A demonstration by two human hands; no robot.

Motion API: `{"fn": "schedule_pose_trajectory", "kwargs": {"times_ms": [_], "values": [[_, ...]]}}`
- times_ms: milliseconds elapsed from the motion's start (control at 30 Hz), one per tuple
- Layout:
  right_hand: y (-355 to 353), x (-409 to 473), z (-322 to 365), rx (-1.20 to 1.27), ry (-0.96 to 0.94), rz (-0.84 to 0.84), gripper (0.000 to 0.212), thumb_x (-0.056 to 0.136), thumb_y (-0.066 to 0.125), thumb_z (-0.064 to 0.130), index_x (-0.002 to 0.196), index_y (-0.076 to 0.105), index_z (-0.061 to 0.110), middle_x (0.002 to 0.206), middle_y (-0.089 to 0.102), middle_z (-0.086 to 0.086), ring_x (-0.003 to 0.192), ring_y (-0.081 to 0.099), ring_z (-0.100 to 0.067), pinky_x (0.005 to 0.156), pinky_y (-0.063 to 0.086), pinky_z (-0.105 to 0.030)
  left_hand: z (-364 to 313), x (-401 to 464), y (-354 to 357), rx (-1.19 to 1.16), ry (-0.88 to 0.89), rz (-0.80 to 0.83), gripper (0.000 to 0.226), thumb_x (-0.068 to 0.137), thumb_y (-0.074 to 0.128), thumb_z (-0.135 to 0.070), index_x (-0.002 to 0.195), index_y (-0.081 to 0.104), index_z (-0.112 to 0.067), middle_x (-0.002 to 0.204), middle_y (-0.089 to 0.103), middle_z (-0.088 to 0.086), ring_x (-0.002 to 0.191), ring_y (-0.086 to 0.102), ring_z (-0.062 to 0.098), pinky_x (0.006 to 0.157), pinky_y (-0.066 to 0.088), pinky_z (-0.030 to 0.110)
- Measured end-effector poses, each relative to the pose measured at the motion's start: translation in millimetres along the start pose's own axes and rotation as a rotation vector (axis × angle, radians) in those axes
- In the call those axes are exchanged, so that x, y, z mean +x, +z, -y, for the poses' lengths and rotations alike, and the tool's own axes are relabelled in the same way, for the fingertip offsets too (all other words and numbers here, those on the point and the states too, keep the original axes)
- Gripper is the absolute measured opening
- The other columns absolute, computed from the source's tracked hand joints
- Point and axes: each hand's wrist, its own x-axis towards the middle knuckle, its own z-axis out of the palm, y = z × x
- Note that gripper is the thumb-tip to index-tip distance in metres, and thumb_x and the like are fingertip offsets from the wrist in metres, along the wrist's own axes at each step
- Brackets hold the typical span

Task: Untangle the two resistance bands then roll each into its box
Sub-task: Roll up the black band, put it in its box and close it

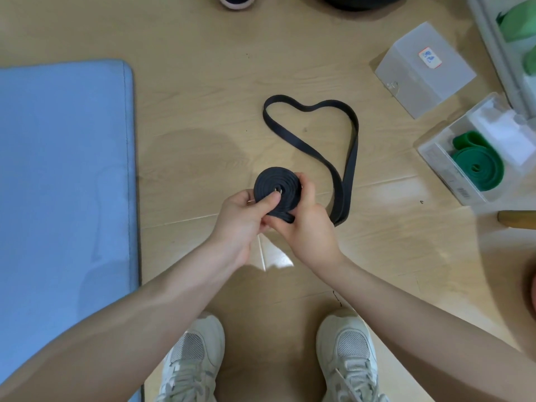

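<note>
Sticker (429, 57) on the closed box (424, 70): red border, blue print, too small to read. Barcode-like label on the open box (441, 166), likewise unreadable.

Black band (311, 146) half rolled: flat coil (277, 188) held above the floor (203, 111), face turned up toward the camera. Unrolled rest lay doubled on the floor, long axis running away from the feet, far end spread into a heart-shaped loop, near end bent back at the right wrist and led under the coil.

Left hand (242, 219) gripped the coil from its left, thumb pressed across the face to the centre, other fingers curled behind. Right hand (307, 224) gripped from the right, fingers curled round the rim, tail passing beneath them.

Green band (478, 166) sat rolled in the open box near the floor's right edge, just below the closed box. Blue mat (63, 184) along the left edge. Two white shoes (346, 352) at the bottom.
</note>
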Motion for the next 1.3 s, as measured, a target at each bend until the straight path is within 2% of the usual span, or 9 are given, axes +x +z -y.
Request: {"fn": "schedule_pose_trajectory", "kwargs": {"times_ms": [133, 233, 367, 600, 700, 800, 933, 1167, 1300], "values": [[-2, 9, 0, -0.023, 0.054, 0.149, 0.106, 0.071, 0.077, 0.038, 0.146, 0.008, 0.012, 0.091, 0.07, -0.005, 0.087, 0.065, -0.019, 0.074, 0.052, -0.038, -12, 3, -9, -0.006, 0.038, 0.016, 0.011, 0.082, 0.067, -0.008, 0.087, 0.058, -0.01, 0.086, 0.069, 0.008, 0.076, 0.068, 0.022, 0.071, 0.057, 0.031], [-14, 14, -12, -0.112, -0.026, 0.367, 0.059, 0.08, 0.07, 0.033, 0.127, 0.043, 0.01, 0.063, 0.056, 0.004, 0.06, 0.052, -0.011, 0.059, 0.041, -0.029, -12, 4, -15, -0.011, 0.04, 0.029, 0.013, 0.081, 0.068, -0.007, 0.087, 0.058, -0.01, 0.088, 0.07, 0.007, 0.082, 0.069, 0.022, 0.077, 0.056, 0.033], [-25, 11, -27, -0.243, -0.188, 0.538, 0.02, 0.095, 0.05, 0.027, 0.094, 0.057, 0.008, 0.067, 0.05, 0.011, 0.065, 0.053, -0.019, 0.063, 0.044, -0.037, -9, 7, -20, -0.004, 0.037, 0.011, 0.013, 0.081, 0.068, -0.008, 0.087, 0.057, -0.01, 0.088, 0.069, 0.005, 0.081, 0.069, 0.019, 0.076, 0.057, 0.03], [-32, 7, -36, -0.464, -0.297, 0.504, 0.023, 0.098, 0.041, 0.029, 0.099, 0.051, 0.008, 0.067, 0.041, 0.008, 0.065, 0.044, -0.019, 0.053, 0.028, -0.031, -3, 4, -27, 0.028, -0.038, 0.054, 0.011, 0.081, 0.067, -0.007, 0.09, 0.061, -0.008, 0.092, 0.07, 0.008, 0.08, 0.07, 0.019, 0.07, 0.058, 0.027], [-43, 23, -33, -0.348, -0.176, 0.504, 0.032, 0.093, 0.052, 0.03, 0.12, 0.047, 0.013, 0.067, 0.046, 0.013, 0.068, 0.049, -0.016, 0.061, 0.038, -0.032, -8, 7, -27, 0.104, -0.064, 0.107, 0.01, 0.082, 0.066, -0.007, 0.09, 0.061, -0.01, 0.089, 0.069, 0.006, 0.072, 0.07, 0.015, 0.066, 0.058, 0.024], [-48, 35, -28, -0.276, -0.14, 0.543, 0.086, 0.087, 0.062, 0.026, 0.148, 0.001, 0.025, 0.073, 0.059, -0.002, 0.07, 0.056, -0.017, 0.073, 0.047, -0.032, -13, 10, -28, 0.214, -0.068, 0.174, 0.016, 0.081, 0.067, -0.008, 0.096, 0.062, -0.009, 0.088, 0.069, 0.006, 0.072, 0.069, 0.016, 0.067, 0.058, 0.025], [-44, 32, -25, -0.342, -0.191, 0.656, 0.106, 0.083, 0.067, 0.025, 0.134, -0.024, 0.044, 0.087, 0.062, -0.002, 0.076, 0.057, -0.014, 0.078, 0.046, -0.027, -18, 12, -33, 0.436, -0.139, 0.283, 0.026, 0.079, 0.07, -0.01, 0.104, 0.062, -0.008, 0.089, 0.07, 0.007, 0.075, 0.07, 0.015, 0.066, 0.057, 0.024], [-33, 17, -33, -0.166, -0.169, 0.711, 0.097, 0.077, 0.074, 0.02, 0.145, 0.007, 0.039, 0.116, 0.06, 0.009, 0.098, 0.061, -0.009, 0.09, 0.048, -0.031, -26, 14, -33, 0.676, -0.219, 0.416, 0.019, 0.081, 0.068, -0.008, 0.099, 0.063, -0.01, 0.083, 0.071, 0.005, 0.066, 0.07, 0.011, 0.058, 0.054, 0.019], [-30, 14, -36, -0.121, -0.176, 0.611, 0.083, 0.076, 0.075, 0.025, 0.136, 0.02, 0.038, 0.106, 0.065, 0.009, 0.095, 0.064, -0.006, 0.084, 0.052, -0.041, -29, 15, -31, 0.685, -0.204, 0.393, 0.017, 0.08, 0.069, -0.009, 0.095, 0.063, -0.013, 0.082, 0.07, 0.004, 0.066, 0.069, 0.01, 0.058, 0.054, 0.018]]}}
